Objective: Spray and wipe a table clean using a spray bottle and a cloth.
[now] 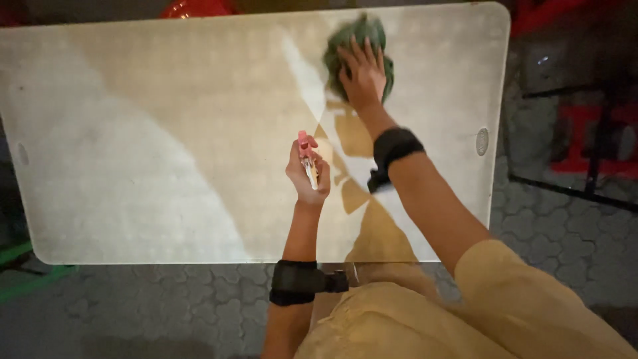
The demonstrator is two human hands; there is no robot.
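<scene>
While right hand [363, 73] presses flat on green cloth [357, 50] near desk's [133, 166] far edge | left hand [308, 174] grips spray bottle [308, 158], nozzle up

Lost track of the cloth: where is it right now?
In the head view, the green cloth lies near the table's far edge, right of centre, under the right hand, beyond the left hand's spray bottle.

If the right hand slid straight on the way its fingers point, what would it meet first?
The right hand lies flat on the green cloth, fingers pointing to the table's far edge. Beyond the cloth, only a short strip of bare tabletop shows, then the edge. Something red lies past it, probably lower down; depth is unclear.
</scene>
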